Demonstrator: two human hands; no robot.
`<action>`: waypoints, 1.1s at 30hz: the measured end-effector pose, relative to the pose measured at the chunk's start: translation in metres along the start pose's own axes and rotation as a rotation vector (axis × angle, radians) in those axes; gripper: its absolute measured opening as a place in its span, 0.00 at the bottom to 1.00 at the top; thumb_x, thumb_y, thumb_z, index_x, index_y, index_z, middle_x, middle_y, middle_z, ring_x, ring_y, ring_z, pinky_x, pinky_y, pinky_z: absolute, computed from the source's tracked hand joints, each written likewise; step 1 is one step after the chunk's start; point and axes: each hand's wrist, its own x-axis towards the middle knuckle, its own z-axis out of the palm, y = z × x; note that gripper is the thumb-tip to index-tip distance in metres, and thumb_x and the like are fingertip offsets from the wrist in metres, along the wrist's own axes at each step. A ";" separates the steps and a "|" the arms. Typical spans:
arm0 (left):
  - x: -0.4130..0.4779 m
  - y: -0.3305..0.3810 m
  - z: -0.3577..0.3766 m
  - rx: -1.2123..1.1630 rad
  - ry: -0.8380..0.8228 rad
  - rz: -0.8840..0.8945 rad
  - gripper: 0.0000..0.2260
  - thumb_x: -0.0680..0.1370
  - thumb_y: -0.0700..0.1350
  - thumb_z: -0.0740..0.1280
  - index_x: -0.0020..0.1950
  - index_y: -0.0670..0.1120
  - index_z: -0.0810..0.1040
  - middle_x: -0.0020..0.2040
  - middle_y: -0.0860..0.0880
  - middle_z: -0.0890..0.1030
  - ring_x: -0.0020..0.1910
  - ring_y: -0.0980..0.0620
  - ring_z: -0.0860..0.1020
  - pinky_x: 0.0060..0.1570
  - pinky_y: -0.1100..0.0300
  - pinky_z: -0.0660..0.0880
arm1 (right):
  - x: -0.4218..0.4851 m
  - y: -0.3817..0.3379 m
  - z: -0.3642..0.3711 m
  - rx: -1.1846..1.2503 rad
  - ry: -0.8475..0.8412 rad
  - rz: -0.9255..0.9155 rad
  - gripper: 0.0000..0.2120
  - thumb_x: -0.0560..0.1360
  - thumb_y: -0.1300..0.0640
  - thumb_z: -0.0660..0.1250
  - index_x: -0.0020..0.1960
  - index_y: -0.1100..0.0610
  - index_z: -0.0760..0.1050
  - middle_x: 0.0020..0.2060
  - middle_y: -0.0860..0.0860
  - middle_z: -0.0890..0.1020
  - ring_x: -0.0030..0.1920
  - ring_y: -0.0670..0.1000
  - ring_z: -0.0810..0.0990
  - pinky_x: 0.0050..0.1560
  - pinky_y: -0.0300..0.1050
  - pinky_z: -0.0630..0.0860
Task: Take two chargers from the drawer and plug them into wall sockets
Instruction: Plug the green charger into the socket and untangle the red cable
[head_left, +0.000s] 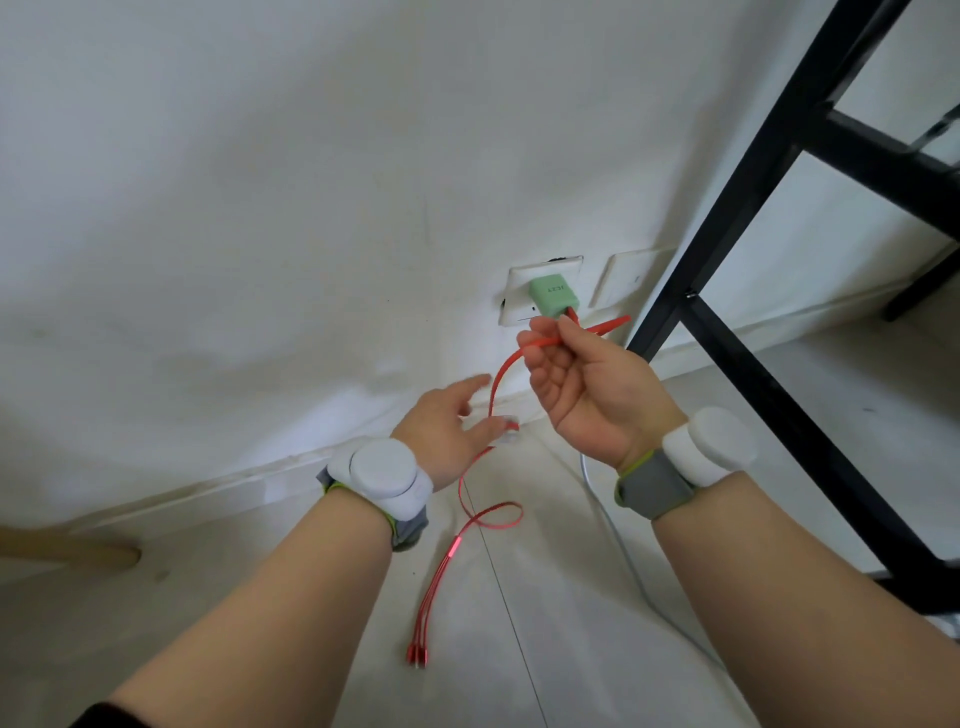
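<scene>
A mint green charger (551, 295) sits plugged into a white wall socket (519, 291) low on the wall. A flat red cable (483, 514) runs from it, through my right hand (582, 384), then down to the floor, ending in several red connectors (417, 653). My right hand is just below the charger, fingers pinched on the cable. My left hand (452, 426) is lower left, fingers spread, touching the hanging cable near a small white piece (509, 434); whether it grips anything is unclear.
A second white plate (631, 275) is on the wall right of the socket. A black metal frame (737, 332) stands at right. A pale grey cable (623, 556) lies on the light floor. A wooden leg (67, 551) shows at left.
</scene>
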 end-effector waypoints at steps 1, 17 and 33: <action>0.000 0.002 0.001 -0.033 -0.014 0.034 0.17 0.75 0.54 0.64 0.63 0.53 0.75 0.55 0.49 0.79 0.53 0.50 0.77 0.53 0.61 0.69 | 0.000 0.001 0.001 -0.020 -0.012 0.006 0.14 0.80 0.55 0.55 0.45 0.60 0.77 0.32 0.52 0.85 0.30 0.45 0.82 0.29 0.35 0.77; 0.002 0.019 -0.007 -0.895 0.145 -0.209 0.15 0.77 0.48 0.64 0.35 0.42 0.78 0.25 0.48 0.79 0.23 0.56 0.79 0.22 0.67 0.75 | -0.007 0.066 -0.039 -0.778 -0.234 0.293 0.24 0.72 0.65 0.67 0.66 0.54 0.68 0.61 0.51 0.77 0.61 0.47 0.74 0.67 0.45 0.66; 0.012 0.016 -0.010 -0.765 0.269 -0.199 0.17 0.79 0.50 0.60 0.34 0.45 0.79 0.29 0.49 0.79 0.25 0.55 0.79 0.27 0.64 0.76 | -0.001 0.058 -0.068 -0.743 -0.149 0.270 0.10 0.79 0.54 0.59 0.49 0.58 0.77 0.24 0.48 0.65 0.25 0.46 0.63 0.29 0.37 0.66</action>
